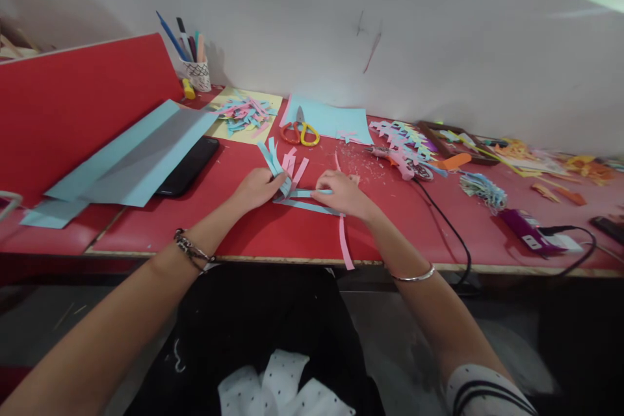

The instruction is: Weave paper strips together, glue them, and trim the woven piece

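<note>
Paper bundle (272, 157) pinched in L fingers (277, 181), blue strip (301, 194) in R fingers (326, 181); I'd keep tension light, w/o creasing.

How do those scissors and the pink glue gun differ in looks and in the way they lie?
The scissors have one red-orange and one yellow handle, while the glue gun is mostly pink.
The scissors have no cord; the glue gun trails a black cord.
The scissors' blades point toward the wall, whereas the glue gun's nozzle points left.
Both lie on the red table, unheld.
</note>
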A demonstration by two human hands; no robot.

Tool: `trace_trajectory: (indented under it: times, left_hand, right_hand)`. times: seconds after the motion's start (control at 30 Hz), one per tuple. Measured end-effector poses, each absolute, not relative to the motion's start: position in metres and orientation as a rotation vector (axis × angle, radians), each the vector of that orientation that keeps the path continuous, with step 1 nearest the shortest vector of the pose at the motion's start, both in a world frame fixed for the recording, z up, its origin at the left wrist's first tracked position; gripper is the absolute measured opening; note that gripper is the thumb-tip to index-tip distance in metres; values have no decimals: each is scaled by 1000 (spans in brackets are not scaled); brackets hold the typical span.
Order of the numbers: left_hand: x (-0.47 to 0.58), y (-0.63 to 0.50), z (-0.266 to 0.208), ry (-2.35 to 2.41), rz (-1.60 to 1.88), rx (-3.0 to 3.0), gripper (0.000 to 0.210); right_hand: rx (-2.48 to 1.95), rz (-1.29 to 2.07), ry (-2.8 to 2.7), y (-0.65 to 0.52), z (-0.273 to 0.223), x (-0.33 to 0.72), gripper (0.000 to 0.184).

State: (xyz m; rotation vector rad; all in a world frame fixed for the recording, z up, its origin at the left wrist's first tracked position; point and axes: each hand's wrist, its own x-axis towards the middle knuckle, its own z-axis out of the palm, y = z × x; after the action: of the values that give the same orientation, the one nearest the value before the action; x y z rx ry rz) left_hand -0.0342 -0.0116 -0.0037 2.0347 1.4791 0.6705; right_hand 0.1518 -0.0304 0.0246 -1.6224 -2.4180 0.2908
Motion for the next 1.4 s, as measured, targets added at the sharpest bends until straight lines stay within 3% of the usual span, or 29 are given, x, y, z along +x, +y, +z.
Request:
trace_trajectory:
  times: [0.2,0.3,0.5,1.13,1.4]
  left_hand:
    - [-34,-11,-2,1511,623,2063,43]
    - [-33,-11,0,1547,573,2051,41]
    - [-32,-13,3,1572,543,2065,41]
    - [-33,-11,0,1603,553,2133,42]
    - [-34,-11,-2,1506,623,2137,41]
  right_hand:
    - [-1770,54,-2387,-42,29,154,6]
    - [-1674,-70,-2416,-54,34,156,11]
    - [-1667,121,-2696,-73,38,161,23]
    - [-1785,367,-2483,-71,27,153,32]
    - [-1634,730,-2386,-43,41,157,31]
